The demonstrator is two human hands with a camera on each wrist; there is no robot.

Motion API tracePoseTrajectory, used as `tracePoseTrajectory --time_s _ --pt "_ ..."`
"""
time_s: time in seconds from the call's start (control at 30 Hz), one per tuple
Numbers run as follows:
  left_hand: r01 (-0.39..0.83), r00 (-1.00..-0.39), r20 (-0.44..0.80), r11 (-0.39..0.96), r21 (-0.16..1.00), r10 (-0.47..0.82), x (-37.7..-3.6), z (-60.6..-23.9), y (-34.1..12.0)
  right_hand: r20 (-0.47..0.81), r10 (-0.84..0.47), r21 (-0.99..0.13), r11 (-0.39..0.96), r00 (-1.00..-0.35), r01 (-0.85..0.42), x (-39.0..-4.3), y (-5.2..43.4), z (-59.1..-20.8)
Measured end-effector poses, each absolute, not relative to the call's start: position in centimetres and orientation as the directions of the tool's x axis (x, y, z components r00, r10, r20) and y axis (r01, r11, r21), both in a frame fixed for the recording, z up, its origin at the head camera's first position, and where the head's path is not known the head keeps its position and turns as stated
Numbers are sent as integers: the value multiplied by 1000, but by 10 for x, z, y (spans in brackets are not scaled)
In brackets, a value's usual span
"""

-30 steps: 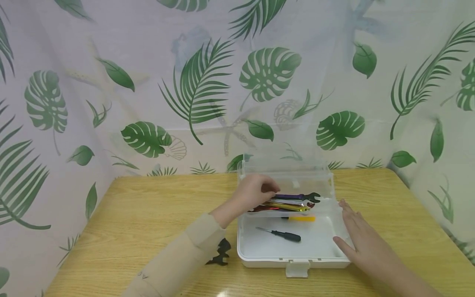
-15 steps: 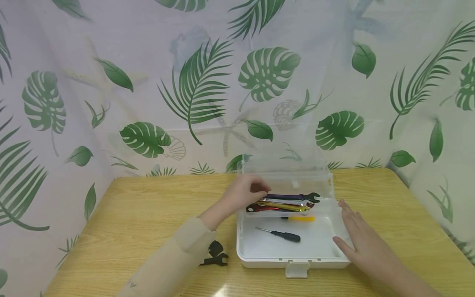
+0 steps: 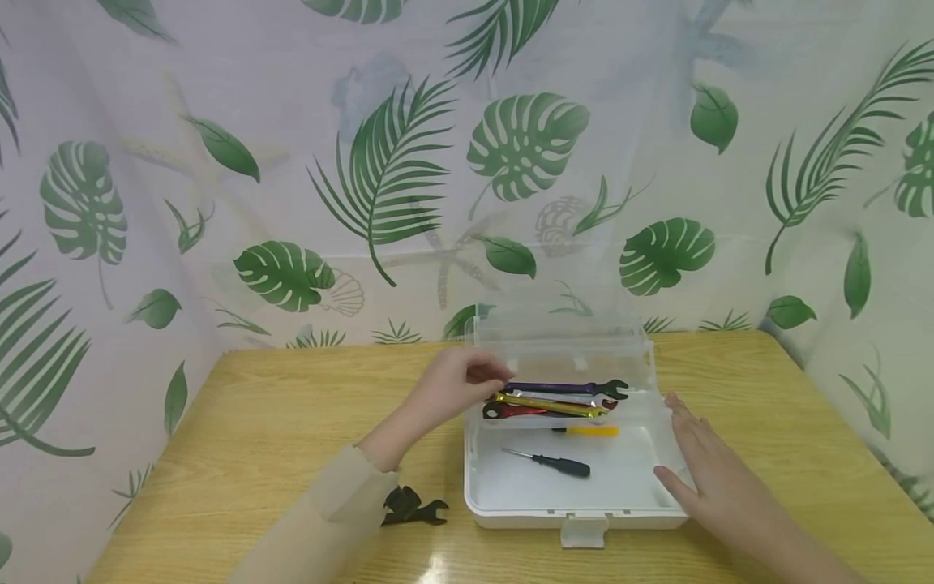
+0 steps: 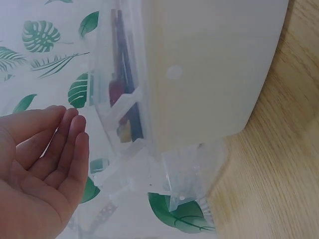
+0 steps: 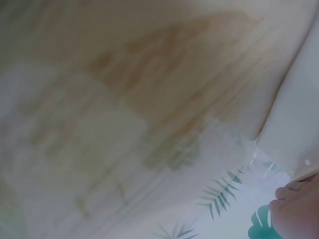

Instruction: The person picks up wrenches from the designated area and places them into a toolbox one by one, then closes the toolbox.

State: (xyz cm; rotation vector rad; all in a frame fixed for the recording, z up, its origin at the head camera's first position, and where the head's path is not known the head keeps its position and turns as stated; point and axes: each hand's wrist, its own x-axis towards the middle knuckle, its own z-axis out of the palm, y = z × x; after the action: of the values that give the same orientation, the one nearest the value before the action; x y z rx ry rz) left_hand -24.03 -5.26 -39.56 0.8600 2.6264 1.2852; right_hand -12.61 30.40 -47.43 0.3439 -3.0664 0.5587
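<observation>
My left hand hovers at the left end of the clear tray, its fingers loosely bent and nothing between them. The left wrist view shows the same hand apart from the toolbox side. Several wrenches lie in the tray, among them a purple and black wrench, a gold wrench and a red wrench. My right hand rests against the right side of the white toolbox, thumb over its rim. Part of that hand shows in the right wrist view.
A black screwdriver and a yellow-handled tool lie in the toolbox bottom. The transparent lid stands raised behind. Left of the toolbox, a black wrench and another dark piece lie on the wooden table, partly behind my sleeve.
My left hand has drawn back leftward from the wrenches, uncovering their left ends and more of the black wrench on the table. The right hand stays in place.
</observation>
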Motion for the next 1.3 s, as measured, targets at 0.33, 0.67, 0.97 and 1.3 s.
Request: tracePoseTrajectory --time_s 0.33,0.67,0.97,1.3 --pt "410 -864 152 496 766 480 -221 -392 -81 50 -214 -346 912 -976 -218 -127 304 -475" --pt "377 -889 153 501 779 432 -206 -400 -113 68 -222 -349 908 -973 -232 -126 305 -477" --pt "296 -923 114 486 822 369 -195 -408 -140 43 -213 -354 911 -976 -214 -127 304 -475" --pt "224 -949 79 475 851 306 -186 -413 -166 18 -200 -346 918 -980 -194 -128 302 -472"
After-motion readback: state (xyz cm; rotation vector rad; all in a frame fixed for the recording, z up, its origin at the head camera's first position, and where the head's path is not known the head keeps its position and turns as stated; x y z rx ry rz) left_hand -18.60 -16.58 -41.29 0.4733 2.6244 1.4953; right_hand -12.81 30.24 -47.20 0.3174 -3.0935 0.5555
